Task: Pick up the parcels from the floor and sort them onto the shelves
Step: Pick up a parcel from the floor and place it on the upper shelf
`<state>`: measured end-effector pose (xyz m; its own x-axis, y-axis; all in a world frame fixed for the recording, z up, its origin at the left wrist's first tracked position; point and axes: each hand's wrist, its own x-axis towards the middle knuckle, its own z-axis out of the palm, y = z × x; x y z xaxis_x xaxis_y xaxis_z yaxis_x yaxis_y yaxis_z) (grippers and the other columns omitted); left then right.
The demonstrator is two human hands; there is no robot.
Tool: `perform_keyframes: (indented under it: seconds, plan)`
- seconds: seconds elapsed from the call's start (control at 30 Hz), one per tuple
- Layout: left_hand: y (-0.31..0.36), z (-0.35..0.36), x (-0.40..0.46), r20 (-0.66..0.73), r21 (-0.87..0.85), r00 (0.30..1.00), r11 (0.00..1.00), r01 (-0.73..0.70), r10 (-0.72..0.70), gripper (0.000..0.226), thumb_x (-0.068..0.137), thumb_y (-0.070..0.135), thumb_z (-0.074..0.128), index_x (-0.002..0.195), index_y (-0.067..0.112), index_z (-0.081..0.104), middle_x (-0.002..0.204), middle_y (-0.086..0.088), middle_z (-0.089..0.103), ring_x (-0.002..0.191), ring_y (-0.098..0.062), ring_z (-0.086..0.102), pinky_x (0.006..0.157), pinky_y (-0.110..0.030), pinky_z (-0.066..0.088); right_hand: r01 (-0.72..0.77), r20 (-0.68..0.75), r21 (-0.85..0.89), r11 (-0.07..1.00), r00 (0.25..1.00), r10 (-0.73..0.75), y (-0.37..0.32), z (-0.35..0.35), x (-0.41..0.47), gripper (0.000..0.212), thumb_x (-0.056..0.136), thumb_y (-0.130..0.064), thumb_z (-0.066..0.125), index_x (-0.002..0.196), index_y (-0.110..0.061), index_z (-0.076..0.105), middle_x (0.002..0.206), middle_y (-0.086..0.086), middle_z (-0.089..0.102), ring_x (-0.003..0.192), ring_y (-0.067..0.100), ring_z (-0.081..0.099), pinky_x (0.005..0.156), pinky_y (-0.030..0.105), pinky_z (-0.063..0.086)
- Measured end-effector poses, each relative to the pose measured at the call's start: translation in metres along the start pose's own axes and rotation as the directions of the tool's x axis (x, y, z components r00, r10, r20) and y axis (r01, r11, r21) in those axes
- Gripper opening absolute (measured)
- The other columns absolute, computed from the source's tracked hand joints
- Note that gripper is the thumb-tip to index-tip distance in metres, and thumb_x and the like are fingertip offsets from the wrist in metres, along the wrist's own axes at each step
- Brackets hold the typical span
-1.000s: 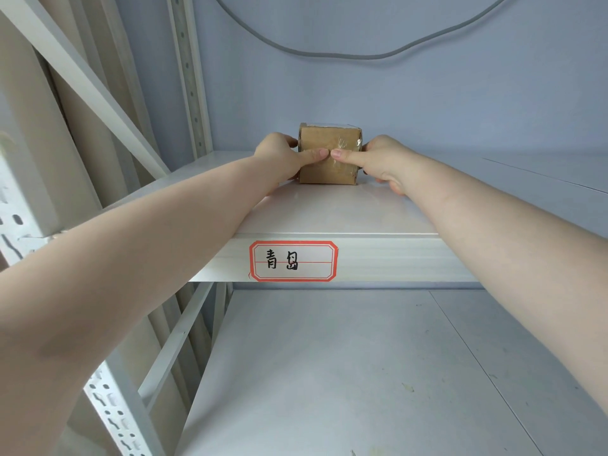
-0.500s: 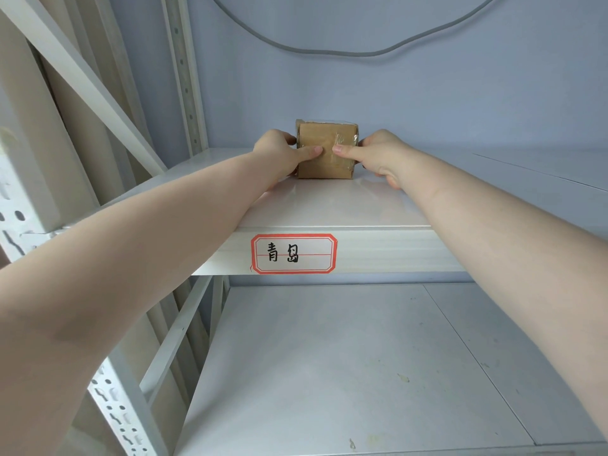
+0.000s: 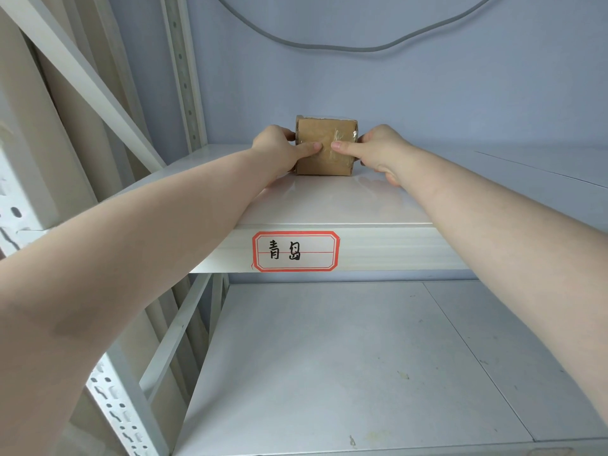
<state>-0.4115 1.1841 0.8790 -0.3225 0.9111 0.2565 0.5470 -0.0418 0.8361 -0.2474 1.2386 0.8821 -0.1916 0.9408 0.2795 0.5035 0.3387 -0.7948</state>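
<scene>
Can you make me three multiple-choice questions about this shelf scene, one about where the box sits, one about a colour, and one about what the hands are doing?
1. Where is the cardboard parcel?
A. On the upper shelf, toward the back wall
B. On the lower shelf
C. On the floor

2. What colour is the border of the handwritten label on the shelf edge?
A. Blue
B. Red
C. Green

3. How do the hands meet the parcel?
A. Only the left hand touches it
B. Neither hand touches it
C. Both the left hand and the right hand are on it

Answers: 1 A, the parcel rests on the upper shelf's top surface near the wall. 2 B, the label's frame is red. 3 C, fingers of each hand wrap a side while the thumbs press its front face.
</scene>
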Motion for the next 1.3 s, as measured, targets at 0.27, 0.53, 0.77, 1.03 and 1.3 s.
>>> perform_keyframes:
  seconds: [0.27,0.53,0.77,1.03,1.3]
  plan:
    - [0.003,-0.001,-0.004,-0.001,0.007,1.000,1.000,0.030,-0.030,0.086,0.077,0.051,0.075,0.146,0.009,0.044,0.127,-0.010,0.064,0.110,-0.026,0.067,0.101,-0.038,0.051,-0.008,-0.012,-0.013,1.000,1.000,0.008,0.000,-0.001,-0.002,0.068,0.076,-0.051,0.073,0.119,0.000,0.062,0.116,0.011,0.063,0.112,0.024,0.058,0.091,0.030,0.043]
    - [0.016,-0.012,-0.018,0.006,-0.004,0.994,0.994,0.110,-0.110,0.094,0.077,0.057,0.072,0.151,0.013,0.034,0.124,-0.005,0.056,0.111,-0.024,0.063,0.071,-0.029,0.047,-0.057,0.013,0.027,0.998,0.998,0.057,-0.001,-0.014,-0.008,0.081,0.070,-0.056,0.075,0.130,-0.005,0.055,0.128,0.010,0.062,0.115,0.021,0.056,0.087,0.032,0.044]
    - [0.027,-0.020,-0.050,-0.079,-0.145,0.989,0.983,0.115,-0.127,0.044,0.078,0.049,0.073,0.101,0.018,0.052,0.103,-0.005,0.054,0.091,-0.022,0.049,0.086,-0.030,0.045,0.068,-0.161,0.158,0.985,0.986,-0.042,-0.016,-0.025,-0.039,0.026,0.078,-0.028,0.075,0.095,-0.010,0.067,0.084,0.004,0.064,0.068,0.011,0.054,0.058,0.020,0.038]
    - [0.020,-0.009,-0.154,-0.429,-0.630,0.902,0.734,-0.253,-0.057,0.029,0.090,0.022,0.066,0.117,0.010,0.062,0.094,-0.002,0.061,0.079,-0.011,0.059,0.078,-0.023,0.054,0.199,0.039,0.707,0.679,0.947,-0.318,-0.040,-0.014,-0.134,0.004,0.087,-0.016,0.067,0.085,-0.014,0.063,0.075,0.002,0.063,0.063,0.010,0.056,0.055,0.018,0.046]
    - [-0.033,0.016,-0.317,-0.677,-0.653,0.659,0.681,-0.331,-0.328,0.011,0.093,0.014,0.061,0.103,0.015,0.066,0.091,-0.001,0.068,0.088,-0.014,0.062,0.084,-0.024,0.051,-0.028,0.392,0.819,0.573,0.756,-0.524,-0.024,0.025,-0.235,0.005,0.089,-0.021,0.064,0.085,-0.019,0.066,0.078,-0.002,0.070,0.069,0.010,0.064,0.060,0.020,0.050]
